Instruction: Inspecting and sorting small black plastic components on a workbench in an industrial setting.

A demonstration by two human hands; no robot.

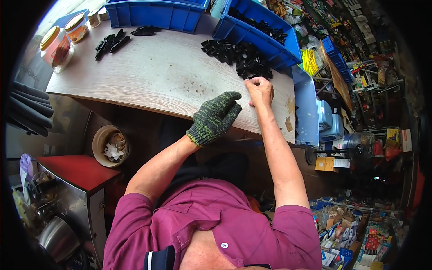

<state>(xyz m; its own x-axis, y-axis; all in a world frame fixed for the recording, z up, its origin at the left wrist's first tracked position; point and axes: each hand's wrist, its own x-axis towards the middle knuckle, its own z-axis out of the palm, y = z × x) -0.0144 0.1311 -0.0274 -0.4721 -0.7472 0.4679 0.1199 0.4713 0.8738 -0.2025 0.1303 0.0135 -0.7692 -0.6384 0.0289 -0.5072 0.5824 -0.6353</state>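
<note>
My left hand point(216, 117), in a dark green and black knitted glove, hovers at the table's near edge. Its fingers are slightly bent with a gap between them, and nothing shows in it. My bare right hand point(260, 93) is closed in a pinch at the near end of a heap of small black plastic pieces point(234, 54). Whether a piece sits between those fingertips is too small to make out. Across the pale wood-grain table point(148, 67), at the far left, lie several longer black pieces point(110, 43) and a smaller black cluster point(145, 30).
A blue crate point(270, 43) of black pieces stands behind the heap, with another blue crate point(155, 17) at the far edge. Lidded jars point(56, 47) stand at the left. Below are a waste bucket point(100, 146) and a red-topped cabinet point(76, 168). Crowded shelves fill the right.
</note>
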